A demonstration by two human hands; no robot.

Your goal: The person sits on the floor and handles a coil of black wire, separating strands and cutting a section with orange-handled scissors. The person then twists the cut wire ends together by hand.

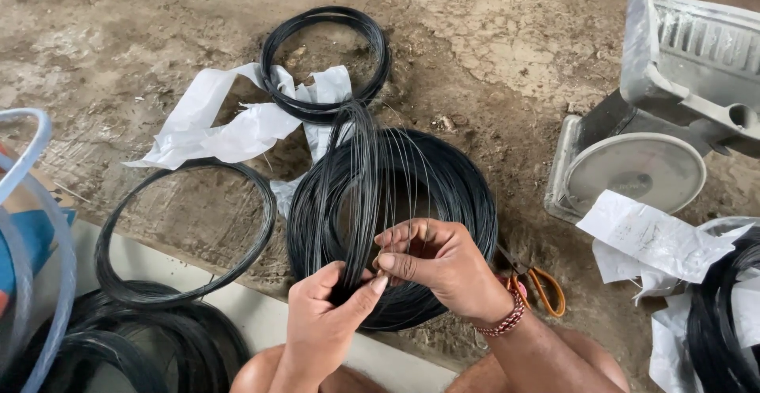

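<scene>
A thick coil of thin black wire [443, 179] lies on the dirt floor in front of me. Several loops of it rise as an upright bundle [358, 163]. My left hand [321, 322] is closed around the bottom of this bundle. My right hand [439, 262], with a beaded bracelet on the wrist, pinches a single strand beside the left thumb. My knees show at the bottom edge.
A small black wire coil [324, 60] rests on crumpled white paper [229, 124]. A thin wire ring [186, 231] lies left, more coils [119, 337] bottom left. Orange-handled scissors [542, 286] lie right of my wrist. A grey weighing scale [633, 171], paper and another coil [720, 322] are right.
</scene>
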